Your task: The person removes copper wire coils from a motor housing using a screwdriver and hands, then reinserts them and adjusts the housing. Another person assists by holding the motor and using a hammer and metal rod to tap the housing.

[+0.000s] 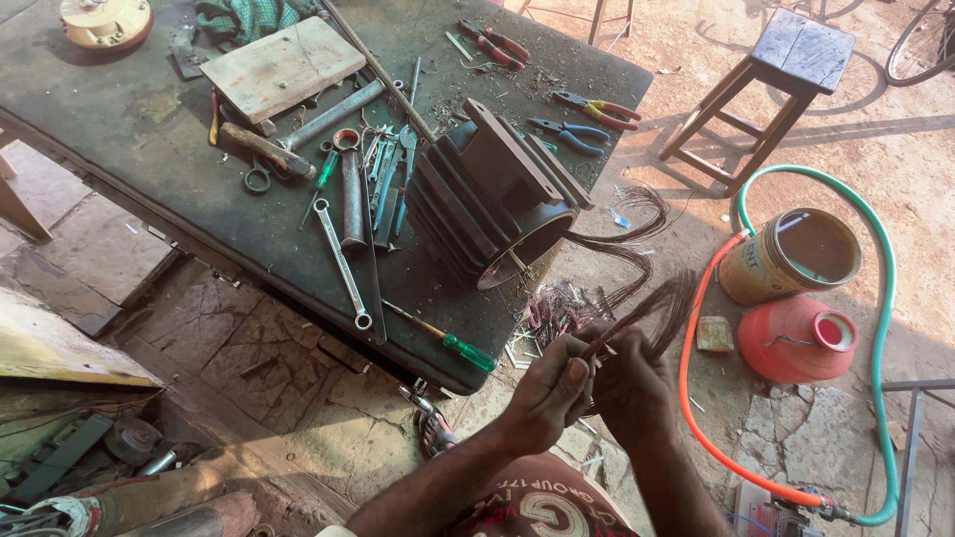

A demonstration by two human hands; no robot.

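Hands first: the left hand point(552, 383) and right hand point(629, 383) meet just past the table's near corner, both curled tight round a bundle of thin, dark copper-brown wires point(657, 303). Left fingers pinch the bundle at its base; the right wraps it from the other side. The strands fan out stiff and frayed, up and to the right, and longer ones loop back toward the motor housing point(492, 204).

Below the hands lies cracked stone floor, littered with short wire clippings point(552, 308). An orange hose point(696, 398) curves past the right hand and joins a green hose point(880, 298) that arcs round a rusty round tin point(791, 257) and a red plastic funnel-shaped piece point(796, 338).

On the table point(149, 149), a worn dark sheet surface, a green-handled screwdriver point(448, 340) lies near the corner. The housing, a heavy ribbed cast-metal cylinder, rests on its side with its open mouth facing the hands. Left of it sit a long steel spanner point(341, 264), a rusty tube and other hand tools in a loose heap. Farther on are a pale wooden board point(284, 68), blue-handled pliers point(569, 134), orange-handled pliers point(602, 107) and red-handled pliers point(494, 44). Beyond the table stands a wooden stool point(771, 89) on sandy ground.
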